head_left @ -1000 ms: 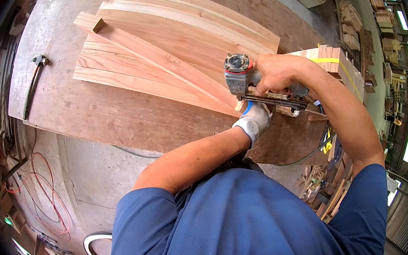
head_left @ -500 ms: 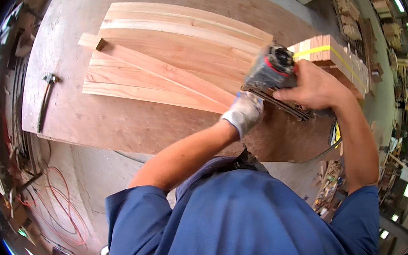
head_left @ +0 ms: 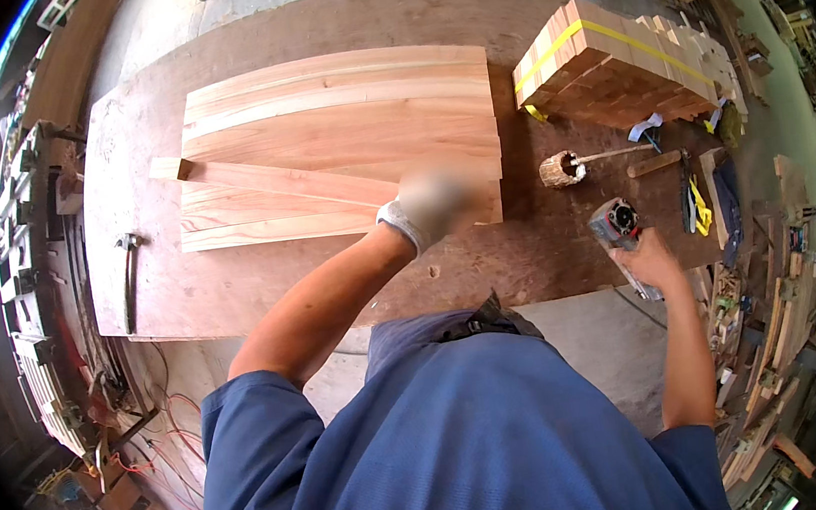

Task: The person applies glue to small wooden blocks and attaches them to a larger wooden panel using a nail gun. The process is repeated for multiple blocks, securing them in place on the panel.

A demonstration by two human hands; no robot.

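A pneumatic nail gun (head_left: 616,221) is in the grip of my bare right hand (head_left: 652,261), at the table's near right edge. My left hand (head_left: 431,210), in a pale glove, is at the right end of a long wooden bar (head_left: 284,182). Blur smears its fingers, so how they sit on the bar is hidden. The bar slants across a panel of boards laid side by side (head_left: 342,119). Its far left end, with a small block (head_left: 171,168), juts past the panel's left edge.
A strapped stack of wooden pieces (head_left: 608,66) stands at the back right of the worktable (head_left: 261,287). Nearer lie a round pot with a stick in it (head_left: 559,169), a wooden handle (head_left: 654,164) and yellow-handled tools (head_left: 700,206). A hammer (head_left: 131,276) rests at the left.
The nail gun has moved away from the gloved hand, right and toward me, in my right hand. My left hand has shifted left along the bar. The head view has turned.
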